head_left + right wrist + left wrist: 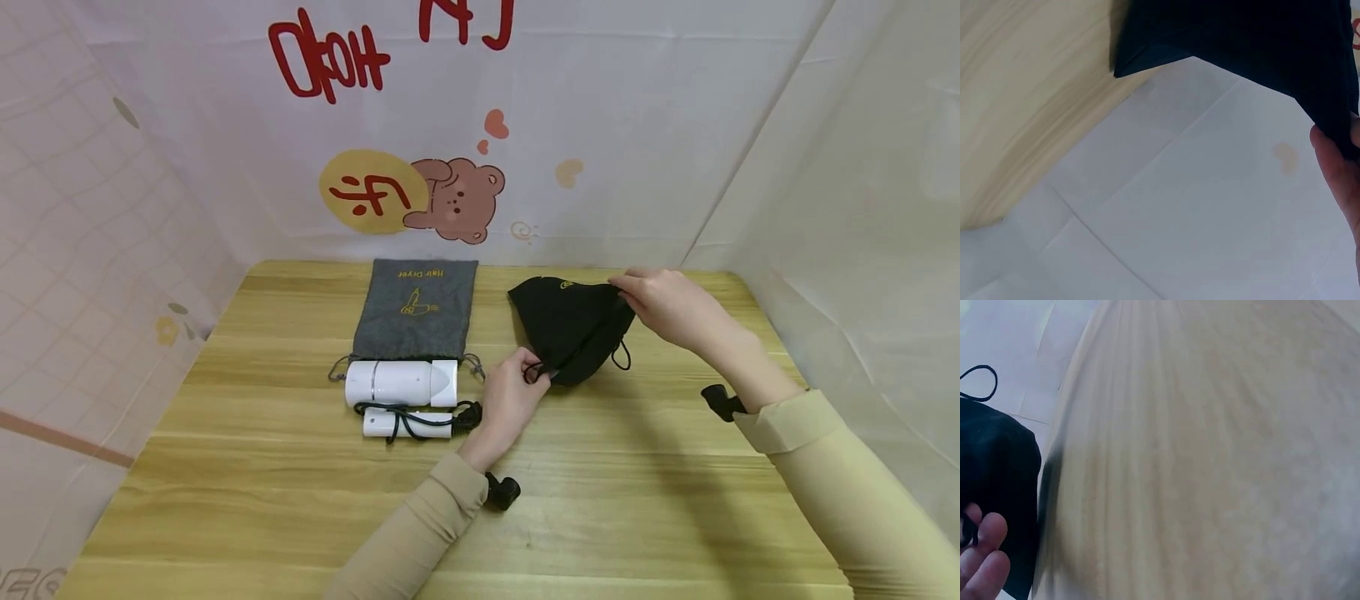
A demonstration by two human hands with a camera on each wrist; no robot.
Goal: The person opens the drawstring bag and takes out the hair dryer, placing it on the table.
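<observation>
Hair dryer [405, 387] on table [600, 517], just before pouch [416, 325]; bag [573, 321] right of both; sheet [637, 125] behind table.

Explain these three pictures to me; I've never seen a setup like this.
No machine here: a person works with a bare left hand and right hand. The wide picture is from a camera on the head; the closer two are from wrist cameras, one per wrist. On the wooden table lie a grey pouch lettered "Hair Dryer" and, nearer the person, a white hair dryer with black cord around its handle. Both hands hold a black drawstring bag: the right grips it high, the left pinches it lower.
</observation>
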